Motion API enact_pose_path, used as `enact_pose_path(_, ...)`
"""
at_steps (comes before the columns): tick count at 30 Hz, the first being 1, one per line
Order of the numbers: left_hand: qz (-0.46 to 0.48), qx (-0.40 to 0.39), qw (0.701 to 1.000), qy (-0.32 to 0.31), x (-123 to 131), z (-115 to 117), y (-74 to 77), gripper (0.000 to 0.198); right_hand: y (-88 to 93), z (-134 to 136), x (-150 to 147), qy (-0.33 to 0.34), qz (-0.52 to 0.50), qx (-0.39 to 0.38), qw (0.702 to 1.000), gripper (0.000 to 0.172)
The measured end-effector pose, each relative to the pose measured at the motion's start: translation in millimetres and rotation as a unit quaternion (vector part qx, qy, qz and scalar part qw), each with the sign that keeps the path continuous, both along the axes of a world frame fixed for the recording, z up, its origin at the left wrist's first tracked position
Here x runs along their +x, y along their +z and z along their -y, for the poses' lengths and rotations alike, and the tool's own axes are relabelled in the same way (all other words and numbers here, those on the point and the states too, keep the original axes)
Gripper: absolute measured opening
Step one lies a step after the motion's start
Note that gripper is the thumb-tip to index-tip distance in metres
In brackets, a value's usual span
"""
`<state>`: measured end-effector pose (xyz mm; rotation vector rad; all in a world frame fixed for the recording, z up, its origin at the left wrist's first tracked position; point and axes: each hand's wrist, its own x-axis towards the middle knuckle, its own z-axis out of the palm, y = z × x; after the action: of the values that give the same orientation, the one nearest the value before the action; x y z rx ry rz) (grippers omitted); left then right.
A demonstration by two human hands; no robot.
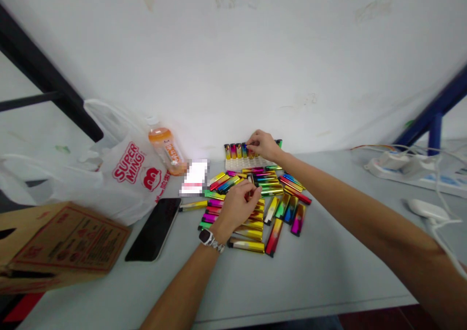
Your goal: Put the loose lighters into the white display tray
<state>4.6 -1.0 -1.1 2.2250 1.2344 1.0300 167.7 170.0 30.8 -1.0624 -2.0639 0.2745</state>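
Observation:
A heap of shiny multicoloured lighters (pixel 272 201) lies on the grey table (pixel 328 271). Behind it, against the wall, stands a white tray (pixel 241 163) with several lighters upright in its slots. My right hand (pixel 261 144) reaches over the tray, its fingers pinched on an upright lighter there. My left hand (pixel 239 204), a watch on its wrist, rests on the heap with its fingers closed on a lighter (pixel 251 180).
A black phone (pixel 155 229) lies left of the heap. A white plastic bag (pixel 124 174), an orange bottle (pixel 166 150) and a cardboard box (pixel 54 242) stand at the left. A power strip (pixel 404 167) with cables and a white device (pixel 426 208) are at the right.

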Motion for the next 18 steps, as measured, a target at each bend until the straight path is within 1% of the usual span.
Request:
enact_pose_path(2,0.001,0.001,1.0,0.0,0.1,0.0,0.1,0.038,-1.6,3.4,-2.9,-0.025,-0.003,0.016,1.0,0.012)
enact_pose_path(6,0.003,0.008,1.0,0.0,0.0,-0.4,-0.7,0.038,-2.3,6.7,-7.7,-0.055,0.006,0.017,0.998,0.012)
enact_pose_path(12,-0.002,0.005,1.0,-0.001,0.5,0.6,0.0,0.038,-0.9,7.1,-8.0,-0.062,0.058,0.018,0.996,0.012)
enact_pose_path(15,-0.004,0.005,1.0,-0.002,0.5,1.3,0.7,0.037,-4.9,14.1,-8.1,-0.066,0.064,0.036,0.995,0.018)
enact_pose_path(18,-0.004,0.007,1.0,-0.003,0.2,1.4,0.8,0.036,-9.7,24.1,-9.6,-0.09,0.086,0.042,0.991,0.021)
